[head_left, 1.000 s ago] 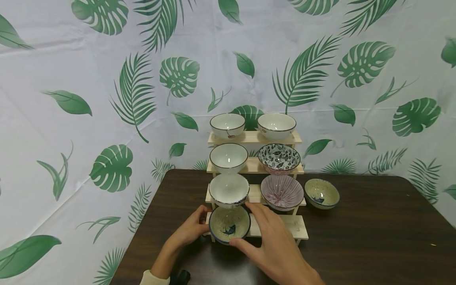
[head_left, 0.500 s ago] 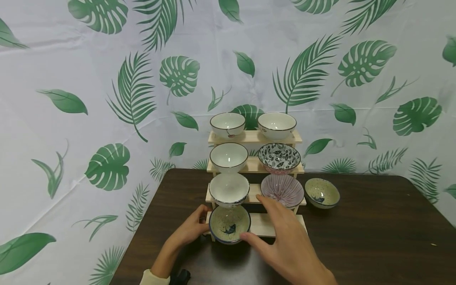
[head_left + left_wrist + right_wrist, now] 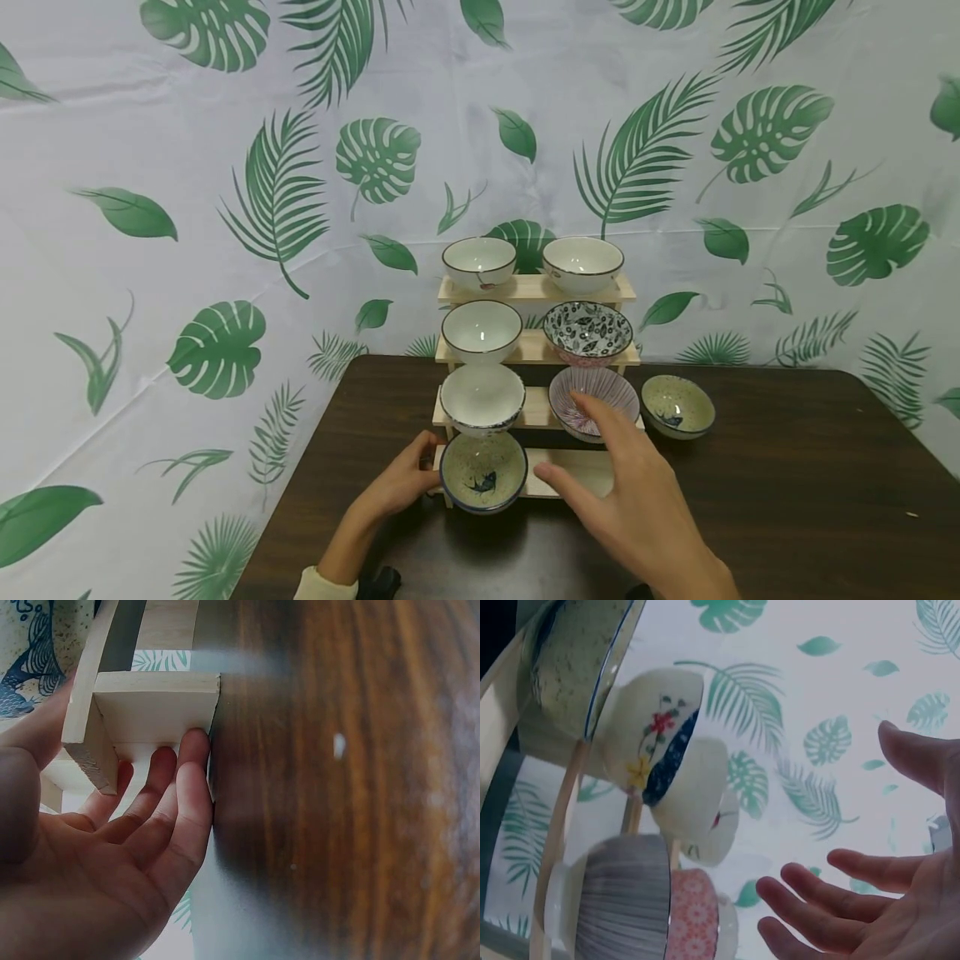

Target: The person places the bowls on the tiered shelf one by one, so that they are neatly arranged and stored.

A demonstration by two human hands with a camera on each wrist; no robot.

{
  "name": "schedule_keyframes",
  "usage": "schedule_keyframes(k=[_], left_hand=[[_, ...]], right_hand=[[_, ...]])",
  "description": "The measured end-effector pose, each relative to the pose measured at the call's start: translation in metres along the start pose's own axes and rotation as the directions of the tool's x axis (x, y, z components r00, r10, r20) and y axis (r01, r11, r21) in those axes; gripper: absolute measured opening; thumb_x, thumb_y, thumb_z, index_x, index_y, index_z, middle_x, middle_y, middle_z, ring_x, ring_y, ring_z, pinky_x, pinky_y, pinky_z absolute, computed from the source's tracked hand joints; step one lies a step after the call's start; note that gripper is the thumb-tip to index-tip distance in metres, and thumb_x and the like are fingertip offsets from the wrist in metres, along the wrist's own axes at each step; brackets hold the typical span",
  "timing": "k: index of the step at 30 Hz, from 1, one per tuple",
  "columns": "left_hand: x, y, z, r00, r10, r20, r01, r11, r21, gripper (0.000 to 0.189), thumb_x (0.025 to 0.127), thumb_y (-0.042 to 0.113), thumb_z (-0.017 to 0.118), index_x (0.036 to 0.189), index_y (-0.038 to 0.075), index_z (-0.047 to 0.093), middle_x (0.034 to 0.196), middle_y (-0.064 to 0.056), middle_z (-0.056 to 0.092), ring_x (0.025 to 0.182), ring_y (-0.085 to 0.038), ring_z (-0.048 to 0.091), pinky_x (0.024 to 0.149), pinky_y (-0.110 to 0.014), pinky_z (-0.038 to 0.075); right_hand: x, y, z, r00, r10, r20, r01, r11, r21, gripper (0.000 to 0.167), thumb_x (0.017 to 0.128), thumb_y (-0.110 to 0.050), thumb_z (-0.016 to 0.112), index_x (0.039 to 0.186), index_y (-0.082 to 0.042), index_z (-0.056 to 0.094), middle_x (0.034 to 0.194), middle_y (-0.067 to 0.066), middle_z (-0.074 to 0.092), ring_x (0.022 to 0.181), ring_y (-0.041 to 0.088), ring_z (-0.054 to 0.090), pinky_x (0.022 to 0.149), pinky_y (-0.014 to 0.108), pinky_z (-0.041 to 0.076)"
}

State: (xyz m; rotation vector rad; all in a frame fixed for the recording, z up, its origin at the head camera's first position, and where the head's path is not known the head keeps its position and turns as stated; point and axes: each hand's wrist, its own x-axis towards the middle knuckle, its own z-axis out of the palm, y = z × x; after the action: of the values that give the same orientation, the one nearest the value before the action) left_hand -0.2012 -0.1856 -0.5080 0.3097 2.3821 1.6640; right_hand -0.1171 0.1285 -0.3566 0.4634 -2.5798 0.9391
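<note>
My left hand [image 3: 401, 479] grips the lower left end of a stepped wooden rack [image 3: 577, 471]. In the left wrist view its fingers [image 3: 187, 810] lie against the end board of the rack [image 3: 161, 705]. A speckled green bowl with a blue bird [image 3: 483, 473] sits on the lowest step beside that hand. My right hand [image 3: 637, 492] hovers apart from the bowl over the right part of the rack, thumb and fingers spread, holding nothing. It overlaps a purple striped bowl [image 3: 588, 392] in the head view. The right wrist view shows the open right hand [image 3: 885, 900] away from the bowls.
Higher steps carry white bowls [image 3: 482, 329] and a black floral bowl [image 3: 588, 333]. A second green bird bowl [image 3: 677, 408] stands on the dark table [image 3: 787, 467] right of the rack. A leaf-print cloth [image 3: 300, 167] hangs behind.
My right hand has let go of the green bowl's rim and drawn away to the right. The bowl stays on the lowest step, and my left hand stays at the rack.
</note>
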Motion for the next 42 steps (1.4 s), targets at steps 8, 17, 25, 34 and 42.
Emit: schedule_keyframes(k=[8, 17, 25, 34, 42], left_hand=[[0.001, -0.002, 0.0, 1.0, -0.001, -0.002, 0.001, 1.0, 0.0, 0.044, 0.094, 0.013, 0.071, 0.127, -0.005, 0.048, 0.11, -0.017, 0.06, 0.078, -0.017, 0.058, 0.065, -0.032, 0.051], [-0.001, 0.0, 0.0, 1.0, 0.013, -0.001, -0.013, 1.0, -0.001, 0.044, 0.095, 0.014, 0.07, 0.127, -0.006, 0.048, 0.117, -0.022, 0.061, 0.081, -0.014, 0.06, 0.065, -0.03, 0.051], [0.001, -0.002, 0.0, 1.0, 0.001, 0.001, -0.001, 1.0, -0.008, 0.043, 0.095, 0.014, 0.07, 0.127, -0.005, 0.048, 0.116, -0.02, 0.061, 0.083, -0.017, 0.06, 0.066, -0.03, 0.052], [0.001, -0.002, 0.0, 1.0, -0.006, 0.004, 0.006, 1.0, -0.01, 0.043, 0.095, 0.014, 0.07, 0.126, -0.004, 0.048, 0.112, -0.018, 0.061, 0.081, -0.018, 0.058, 0.065, -0.031, 0.051], [0.002, -0.001, 0.0, 1.0, -0.009, 0.005, 0.01, 1.0, -0.015, 0.042, 0.094, 0.013, 0.07, 0.125, -0.005, 0.047, 0.112, -0.018, 0.06, 0.079, -0.018, 0.058, 0.065, -0.032, 0.052]], right_hand=[[0.006, 0.007, -0.009, 0.999, 0.05, -0.01, -0.05, 0.999, 0.008, 0.082, 0.089, -0.059, 0.075, 0.154, -0.021, 0.045, 0.155, 0.012, 0.051, 0.143, 0.039, 0.047, 0.104, 0.065, 0.044], [0.012, 0.018, -0.019, 0.996, 0.034, -0.081, -0.034, 0.999, 0.004, 0.08, 0.091, -0.05, 0.077, 0.155, -0.015, 0.044, 0.153, 0.013, 0.052, 0.139, 0.04, 0.05, 0.101, 0.065, 0.045], [0.018, 0.029, -0.025, 0.991, 0.028, -0.128, -0.032, 0.999, -0.026, 0.084, 0.09, -0.047, 0.079, 0.156, -0.011, 0.041, 0.149, 0.018, 0.055, 0.133, 0.042, 0.053, 0.096, 0.068, 0.045], [0.021, 0.043, -0.036, 0.992, 0.08, -0.097, -0.085, 0.995, -0.053, 0.091, 0.093, -0.047, 0.076, 0.163, -0.013, 0.029, 0.155, 0.023, 0.045, 0.137, 0.047, 0.044, 0.097, 0.071, 0.039], [0.029, 0.055, -0.039, 0.991, 0.098, -0.093, -0.103, 0.994, -0.047, 0.09, 0.095, -0.048, 0.073, 0.162, -0.009, 0.029, 0.157, 0.025, 0.043, 0.142, 0.052, 0.037, 0.103, 0.073, 0.034]])
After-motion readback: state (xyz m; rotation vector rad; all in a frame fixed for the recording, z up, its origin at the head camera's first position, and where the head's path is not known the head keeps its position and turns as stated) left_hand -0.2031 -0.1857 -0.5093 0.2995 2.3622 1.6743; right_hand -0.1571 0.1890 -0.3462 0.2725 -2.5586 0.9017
